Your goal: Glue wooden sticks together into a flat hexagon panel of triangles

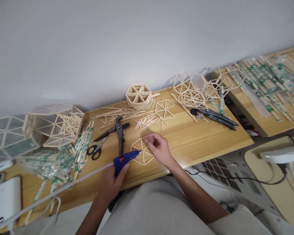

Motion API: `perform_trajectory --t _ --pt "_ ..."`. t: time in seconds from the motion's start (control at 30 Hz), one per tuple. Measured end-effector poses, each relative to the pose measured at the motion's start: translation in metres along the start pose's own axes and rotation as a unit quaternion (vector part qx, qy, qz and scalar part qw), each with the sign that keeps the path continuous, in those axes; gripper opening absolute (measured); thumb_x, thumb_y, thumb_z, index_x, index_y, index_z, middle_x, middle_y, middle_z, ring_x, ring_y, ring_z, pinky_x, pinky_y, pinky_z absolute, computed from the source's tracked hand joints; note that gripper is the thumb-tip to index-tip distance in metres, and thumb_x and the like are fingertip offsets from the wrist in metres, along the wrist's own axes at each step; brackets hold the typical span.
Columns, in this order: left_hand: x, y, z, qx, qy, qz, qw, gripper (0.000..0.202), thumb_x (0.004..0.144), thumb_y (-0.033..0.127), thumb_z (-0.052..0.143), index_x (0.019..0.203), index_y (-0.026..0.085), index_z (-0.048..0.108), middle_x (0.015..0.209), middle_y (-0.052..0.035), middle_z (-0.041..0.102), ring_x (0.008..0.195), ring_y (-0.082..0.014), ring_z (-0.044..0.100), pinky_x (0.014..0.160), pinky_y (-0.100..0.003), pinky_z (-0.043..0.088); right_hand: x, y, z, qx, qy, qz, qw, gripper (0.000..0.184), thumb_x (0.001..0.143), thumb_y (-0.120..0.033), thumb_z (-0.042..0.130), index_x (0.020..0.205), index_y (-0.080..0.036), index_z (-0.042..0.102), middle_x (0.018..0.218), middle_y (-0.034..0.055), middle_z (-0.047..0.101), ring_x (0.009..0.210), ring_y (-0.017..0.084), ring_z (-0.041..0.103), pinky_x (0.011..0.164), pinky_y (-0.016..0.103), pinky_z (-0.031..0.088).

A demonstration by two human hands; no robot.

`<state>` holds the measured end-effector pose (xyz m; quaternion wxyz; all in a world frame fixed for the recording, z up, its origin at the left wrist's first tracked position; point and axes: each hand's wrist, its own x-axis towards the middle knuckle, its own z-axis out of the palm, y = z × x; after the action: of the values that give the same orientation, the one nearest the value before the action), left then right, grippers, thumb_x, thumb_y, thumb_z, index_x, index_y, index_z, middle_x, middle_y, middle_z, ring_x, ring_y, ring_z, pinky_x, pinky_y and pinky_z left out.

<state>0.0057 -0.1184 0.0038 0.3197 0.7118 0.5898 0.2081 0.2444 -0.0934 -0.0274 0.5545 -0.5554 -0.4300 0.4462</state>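
Observation:
My left hand (112, 182) is wrapped round a blue hot glue gun (122, 162), with a long pale glue stick (63, 187) trailing from its back to the lower left. The gun's nozzle reaches over a flat hexagonal frame of wooden sticks (144, 157) with spokes meeting at its middle. At that frame's upper right edge, the fingers of my right hand (159, 148) are pinched together. What they grip, if anything, is too small to make out. Behind lie a cutter tool (120, 135) and black-handled scissors (95, 151).
Cut sticks (147, 121) lie behind, near a stack of hexagon frames (138, 96) by the wall. More stick frames (191, 94) and long-handled pliers (218, 117) are at right. Wrapped chopsticks (49, 161), stick-and-sheet panels (7, 133) and a white power bank (7, 199) occupy the left.

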Motion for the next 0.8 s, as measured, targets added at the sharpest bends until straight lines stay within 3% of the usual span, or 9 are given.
perform_trajectory --t 0.23,0.53,0.8 --pt "0.0 0.0 -0.001 0.02 -0.005 0.016 1.0 0.038 0.096 0.055 0.06 0.095 0.02 0.075 0.088 -0.0081 0.08 0.081 -0.0289 0.077 0.077 -0.039 0.061 0.001 -0.001 0.0 0.002 -0.001 -0.002 1.0 0.016 0.09 -0.034 0.069 0.091 -0.019 0.075 0.068 -0.0024 0.059 0.06 0.013 0.051 0.058 0.026 0.041" --pt "0.0 0.006 -0.002 0.037 -0.002 0.059 0.998 0.033 0.098 0.05 0.059 0.087 0.022 0.072 0.08 -0.0051 0.075 0.072 -0.0236 0.073 0.068 -0.033 0.058 0.0 0.002 0.0 0.002 -0.004 -0.004 1.0 0.017 0.091 -0.033 0.069 0.092 -0.018 0.075 0.068 -0.0023 0.059 0.06 0.013 0.05 0.057 0.025 0.04" --pt "0.001 0.01 -0.005 0.065 -0.004 0.091 0.994 0.03 0.1 0.049 0.058 0.092 0.023 0.07 0.084 -0.0054 0.073 0.079 -0.0242 0.073 0.074 -0.034 0.059 0.0 0.001 -0.001 -0.001 -0.006 -0.008 1.0 0.018 0.092 -0.034 0.069 0.093 -0.017 0.075 0.068 -0.002 0.06 0.06 0.013 0.05 0.057 0.025 0.039"
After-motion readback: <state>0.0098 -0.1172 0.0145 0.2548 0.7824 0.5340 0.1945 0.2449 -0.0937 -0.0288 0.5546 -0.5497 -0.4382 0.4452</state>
